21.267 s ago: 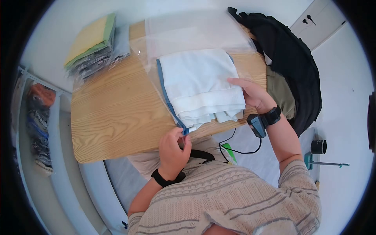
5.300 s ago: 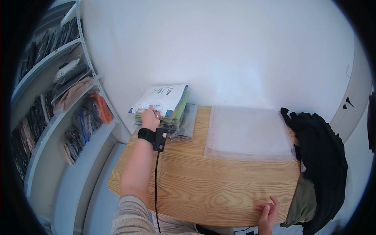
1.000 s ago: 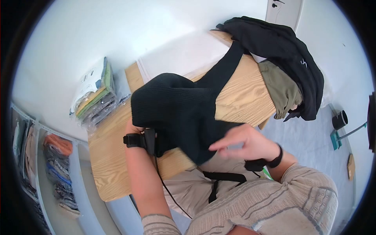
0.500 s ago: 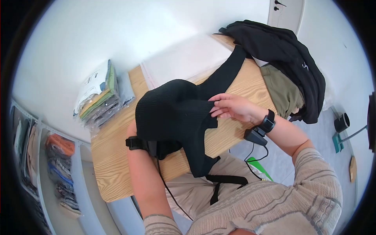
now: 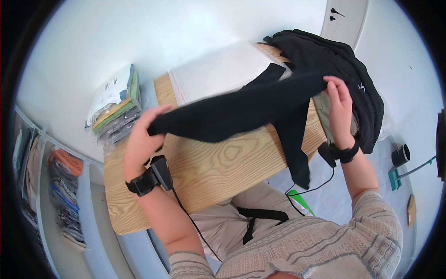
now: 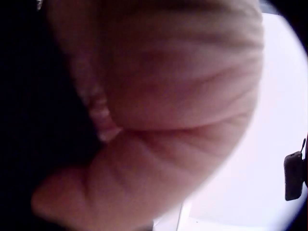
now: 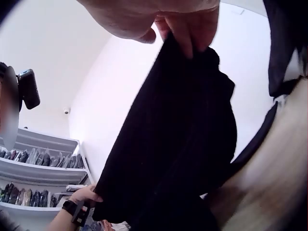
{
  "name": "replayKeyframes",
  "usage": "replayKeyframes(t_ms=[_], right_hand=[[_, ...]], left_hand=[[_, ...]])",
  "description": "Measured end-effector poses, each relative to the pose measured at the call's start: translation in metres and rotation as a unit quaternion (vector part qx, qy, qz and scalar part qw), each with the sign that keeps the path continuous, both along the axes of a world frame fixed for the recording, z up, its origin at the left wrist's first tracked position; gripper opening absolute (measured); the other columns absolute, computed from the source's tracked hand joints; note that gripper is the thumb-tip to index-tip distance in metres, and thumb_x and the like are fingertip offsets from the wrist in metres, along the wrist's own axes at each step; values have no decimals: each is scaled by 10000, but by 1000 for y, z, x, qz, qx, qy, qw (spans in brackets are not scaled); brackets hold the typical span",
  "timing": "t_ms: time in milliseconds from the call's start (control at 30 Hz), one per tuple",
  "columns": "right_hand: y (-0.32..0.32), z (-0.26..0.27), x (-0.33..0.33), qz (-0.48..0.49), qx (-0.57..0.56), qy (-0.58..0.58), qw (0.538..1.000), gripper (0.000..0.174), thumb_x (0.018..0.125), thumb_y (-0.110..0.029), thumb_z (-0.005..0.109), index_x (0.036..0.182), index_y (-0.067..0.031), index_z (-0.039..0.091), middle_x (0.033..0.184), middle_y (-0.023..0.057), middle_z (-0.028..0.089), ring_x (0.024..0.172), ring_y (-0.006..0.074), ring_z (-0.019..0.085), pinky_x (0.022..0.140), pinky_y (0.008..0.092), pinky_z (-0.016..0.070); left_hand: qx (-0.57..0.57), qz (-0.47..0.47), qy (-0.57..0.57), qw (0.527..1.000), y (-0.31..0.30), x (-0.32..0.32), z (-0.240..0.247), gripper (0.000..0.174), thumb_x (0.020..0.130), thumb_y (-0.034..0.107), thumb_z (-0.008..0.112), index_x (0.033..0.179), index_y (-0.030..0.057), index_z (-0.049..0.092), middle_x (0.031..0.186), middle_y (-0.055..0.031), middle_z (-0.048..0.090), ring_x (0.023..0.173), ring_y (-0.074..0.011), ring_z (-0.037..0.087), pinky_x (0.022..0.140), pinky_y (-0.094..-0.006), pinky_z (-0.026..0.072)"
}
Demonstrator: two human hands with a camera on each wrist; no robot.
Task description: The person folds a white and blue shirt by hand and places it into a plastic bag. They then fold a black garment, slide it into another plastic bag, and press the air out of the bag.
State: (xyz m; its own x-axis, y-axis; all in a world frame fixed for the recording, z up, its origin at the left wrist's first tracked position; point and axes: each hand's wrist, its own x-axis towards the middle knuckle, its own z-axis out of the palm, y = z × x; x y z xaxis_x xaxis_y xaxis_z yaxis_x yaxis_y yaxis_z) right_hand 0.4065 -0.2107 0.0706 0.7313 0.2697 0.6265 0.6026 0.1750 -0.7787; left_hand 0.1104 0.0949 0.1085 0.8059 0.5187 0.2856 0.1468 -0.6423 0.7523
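Observation:
A black ribbed knit top (image 5: 232, 111) is stretched between my two hands above the wooden table, its sleeves hanging off on the right side. My left hand (image 5: 145, 139) grips one end, thumb and fingers around the cloth; the left wrist view shows the thumb (image 6: 120, 187) bent against the dark fabric. At the other end, my right hand (image 5: 340, 104) pinches the cloth between thumb and fingertips. From the right wrist, the black knit (image 7: 168, 134) drops from my right fingers toward my left hand (image 7: 85, 194).
Clear plastic bags (image 5: 223, 69) lie flat at the back of the wooden table (image 5: 213, 172). Bagged folded clothes (image 5: 114, 104) are stacked at the back left. Black garments (image 5: 334, 60) and an olive one are heaped at the right edge. Shelves (image 5: 93, 195) stand on the left.
Earlier a white folded garment was handled, then a bagged one laid on the stack. In the last second the bunched black top has been pulled out lengthwise, my right hand moving right and up.

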Motion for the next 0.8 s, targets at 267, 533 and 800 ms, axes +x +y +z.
replayKeyframes(t_ms=[267, 533, 800], right_hand=[[-39, -78, 15, 98, -206, 215, 950, 209, 905, -98, 632, 1099, -25, 604, 898, -22, 589, 801, 51, 533, 744, 202, 429], [-26, -41, 49, -55, -284, -111, 951, 375, 809, -160, 698, 1149, -32, 604, 1045, 158, 643, 1006, 288, 606, 920, 350, 460], [40, -29, 70, 207, -451, -24, 868, 419, 881, -338, 677, 1152, -20, 644, 1122, 162, 665, 1044, 263, 620, 934, 333, 455]], left_hand=[[-66, -6, 109, 992, 25, 6, -25, 691, 694, 96, 788, 1341, 98, 543, 1312, -128, 571, 1226, -232, 511, 1036, -349, 379], [32, -71, 206, 975, 30, 46, -79, 778, 690, 54, 762, 1402, 190, 481, 1389, -111, 485, 1218, -258, 503, 1062, -357, 353], [-103, -90, 182, 974, 31, 62, -87, 617, 776, 57, 699, 1357, 162, 520, 1513, -158, 339, 1380, -312, 352, 1123, -365, 312]])
